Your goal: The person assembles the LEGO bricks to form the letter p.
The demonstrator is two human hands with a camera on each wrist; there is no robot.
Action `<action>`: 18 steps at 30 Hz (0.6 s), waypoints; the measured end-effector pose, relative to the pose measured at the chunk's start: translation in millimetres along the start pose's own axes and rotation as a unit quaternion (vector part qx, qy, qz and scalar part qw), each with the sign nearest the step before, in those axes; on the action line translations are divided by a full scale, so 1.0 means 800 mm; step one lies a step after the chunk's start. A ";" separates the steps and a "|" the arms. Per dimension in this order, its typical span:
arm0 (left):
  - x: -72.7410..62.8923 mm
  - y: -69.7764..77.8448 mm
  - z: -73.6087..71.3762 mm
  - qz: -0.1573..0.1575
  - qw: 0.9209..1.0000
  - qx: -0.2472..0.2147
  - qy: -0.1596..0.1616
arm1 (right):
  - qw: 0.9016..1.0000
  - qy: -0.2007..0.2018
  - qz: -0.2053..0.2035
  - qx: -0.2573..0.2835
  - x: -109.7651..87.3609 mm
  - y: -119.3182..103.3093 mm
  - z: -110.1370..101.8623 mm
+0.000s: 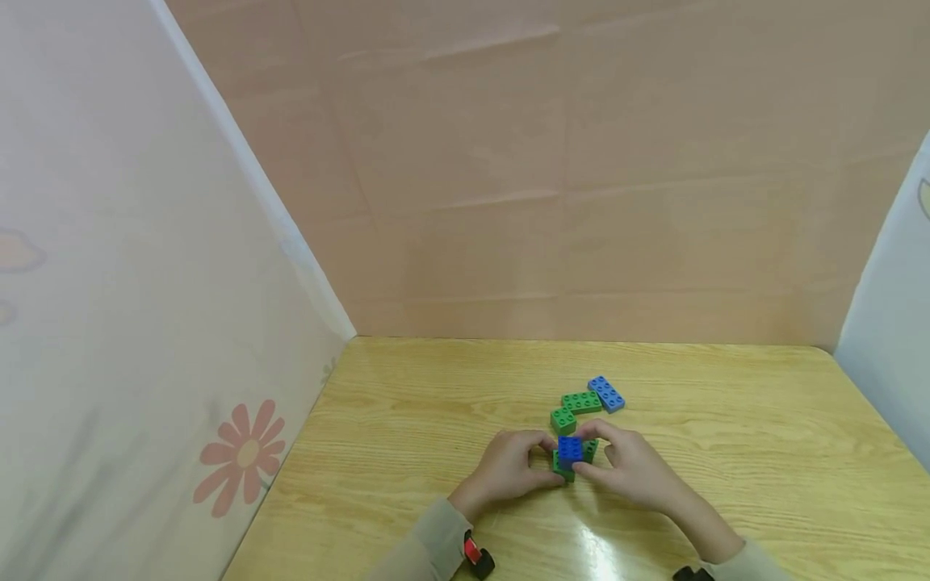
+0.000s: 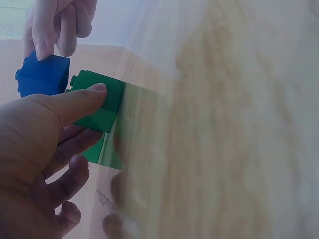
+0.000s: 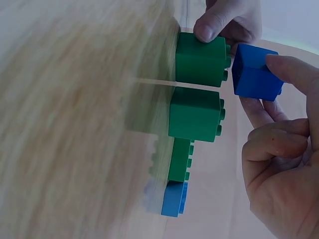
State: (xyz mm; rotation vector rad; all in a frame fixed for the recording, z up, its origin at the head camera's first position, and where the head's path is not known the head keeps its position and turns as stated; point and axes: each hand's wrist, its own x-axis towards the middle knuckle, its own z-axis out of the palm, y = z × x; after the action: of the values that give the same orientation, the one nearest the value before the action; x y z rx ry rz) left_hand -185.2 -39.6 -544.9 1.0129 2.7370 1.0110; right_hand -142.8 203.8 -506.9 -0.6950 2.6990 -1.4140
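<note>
My left hand pinches a green building block that stands on the tabletop, thumb on one side and fingers on the other. Between the thumb and fingers of my right hand is a dark blue block. The blue block is tilted and held just above the green one, with a small gap showing in the right wrist view. Some green also shows right of the blue block, partly behind the right fingers; whether it is the same block I cannot tell.
Just beyond the hands sits a small green block. A longer flat green block and a lighter blue flat block lie farther back on the wooden table. Hung sheets enclose the back and sides.
</note>
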 end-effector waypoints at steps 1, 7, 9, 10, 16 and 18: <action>0.000 0.000 0.000 0.001 1.000 -0.001 0.000 | 1.000 0.001 0.000 -0.001 0.000 0.000 0.001; 0.000 0.000 -0.001 0.009 1.000 0.007 0.005 | 1.000 -0.001 0.004 -0.005 0.002 -0.002 0.004; 0.000 0.000 -0.001 0.011 1.000 0.007 0.006 | 1.000 -0.005 0.005 -0.004 0.001 -0.002 0.006; 0.000 0.000 0.000 0.011 1.000 0.006 0.005 | 1.000 -0.008 0.005 -0.002 0.001 -0.002 0.006; 0.000 -0.002 0.001 0.012 1.000 -0.003 0.003 | 1.000 -0.012 0.006 -0.001 0.002 -0.001 0.008; -0.001 -0.002 0.002 0.009 1.000 -0.005 0.002 | 1.000 -0.012 0.008 -0.006 0.002 -0.001 0.009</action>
State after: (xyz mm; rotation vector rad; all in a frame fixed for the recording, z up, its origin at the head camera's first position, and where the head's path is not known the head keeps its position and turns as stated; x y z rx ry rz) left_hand -185.4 -40.4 -547.0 1.0360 2.7281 1.0303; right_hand -142.7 197.0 -510.5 -0.6834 2.6905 -1.3792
